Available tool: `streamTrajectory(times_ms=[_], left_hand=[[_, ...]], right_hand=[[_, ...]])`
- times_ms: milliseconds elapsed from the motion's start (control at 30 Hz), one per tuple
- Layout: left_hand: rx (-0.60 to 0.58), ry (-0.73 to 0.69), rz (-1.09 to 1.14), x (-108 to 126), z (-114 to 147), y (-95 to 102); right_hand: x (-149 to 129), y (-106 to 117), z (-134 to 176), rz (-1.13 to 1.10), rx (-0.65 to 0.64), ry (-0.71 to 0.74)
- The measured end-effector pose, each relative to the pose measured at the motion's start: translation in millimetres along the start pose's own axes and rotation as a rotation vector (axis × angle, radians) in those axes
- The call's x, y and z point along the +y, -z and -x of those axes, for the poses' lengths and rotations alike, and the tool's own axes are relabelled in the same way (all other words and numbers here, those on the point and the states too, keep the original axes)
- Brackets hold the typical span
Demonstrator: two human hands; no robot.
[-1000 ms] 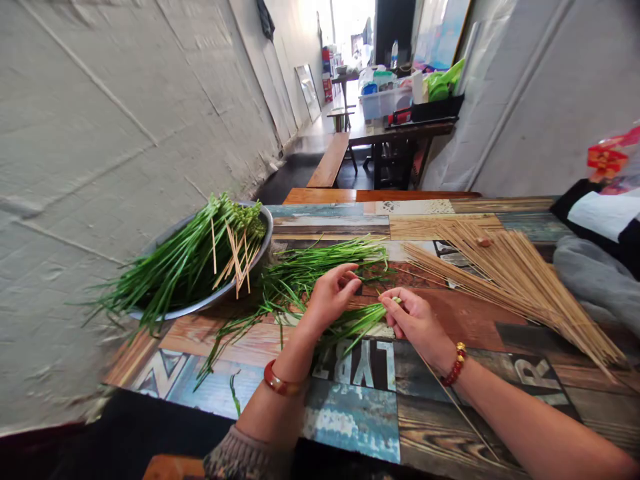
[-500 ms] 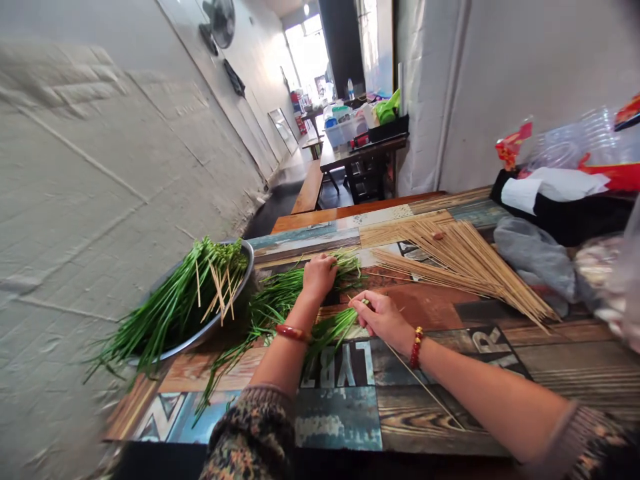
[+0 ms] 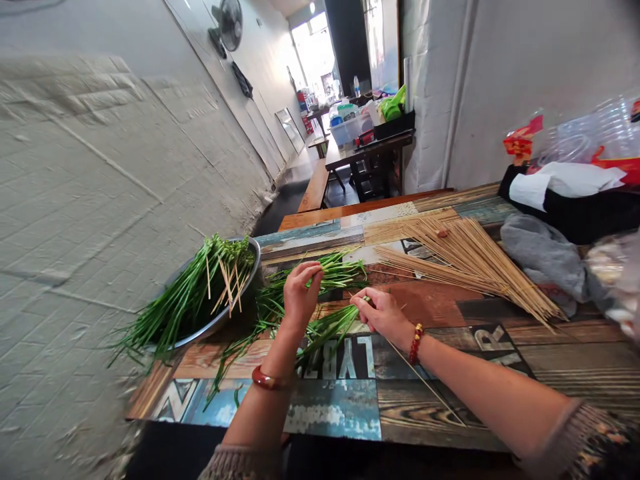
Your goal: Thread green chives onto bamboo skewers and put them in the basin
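My right hand (image 3: 384, 315) is closed on a small bunch of green chives (image 3: 334, 325) and a thin bamboo skewer (image 3: 425, 381). The bunch hangs toward the left; the skewer slants out below the hand toward the table's near edge. My left hand (image 3: 301, 293) has thumb and fingers pinched together in front of a loose pile of chives (image 3: 345, 272). Whether a stalk is in that pinch I cannot make out. At the left, a metal bowl (image 3: 256, 261) holds a heap of chives (image 3: 187, 297), with several skewers (image 3: 229, 283) showing at their bundled ends.
Many bare bamboo skewers (image 3: 480, 260) lie fanned out on the patchwork-patterned table (image 3: 340, 410), right of my hands. A grey plastic bag (image 3: 543, 253) and a black item with white paper (image 3: 565, 183) crowd the right side. A white wall (image 3: 100, 200) runs along the left.
My left hand has drawn back to the left from the chive pile, its fingers still pinched. My right hand keeps its hold on the chives and skewer. The view has shifted slightly.
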State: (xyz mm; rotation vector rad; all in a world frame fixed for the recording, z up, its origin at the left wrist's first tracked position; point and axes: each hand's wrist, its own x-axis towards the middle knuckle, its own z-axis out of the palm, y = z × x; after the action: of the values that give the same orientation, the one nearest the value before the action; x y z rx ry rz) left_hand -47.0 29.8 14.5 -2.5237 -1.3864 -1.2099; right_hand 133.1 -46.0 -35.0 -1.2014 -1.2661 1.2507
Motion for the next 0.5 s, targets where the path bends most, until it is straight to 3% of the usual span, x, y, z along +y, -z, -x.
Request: streamTrajectory(times_ms=[133,333,400,500], left_hand=[[0.044,-0.102,-0.157,12,-14,18.7],[0.18,-0.184,-0.102,35,-30,45.5],[0.146,-0.239,-0.177,43,-31,50.0],[-0.023,-0.236,-0.264,48,-23,43.2]], right_hand=[[-1,0,1,-0.009,0.0,-0.009],[0,0,2,0.0,0.012,-0.022],[2,1,2,0.011,0.017,-0.006],[3,1,2,0.004,0.01,0.01]])
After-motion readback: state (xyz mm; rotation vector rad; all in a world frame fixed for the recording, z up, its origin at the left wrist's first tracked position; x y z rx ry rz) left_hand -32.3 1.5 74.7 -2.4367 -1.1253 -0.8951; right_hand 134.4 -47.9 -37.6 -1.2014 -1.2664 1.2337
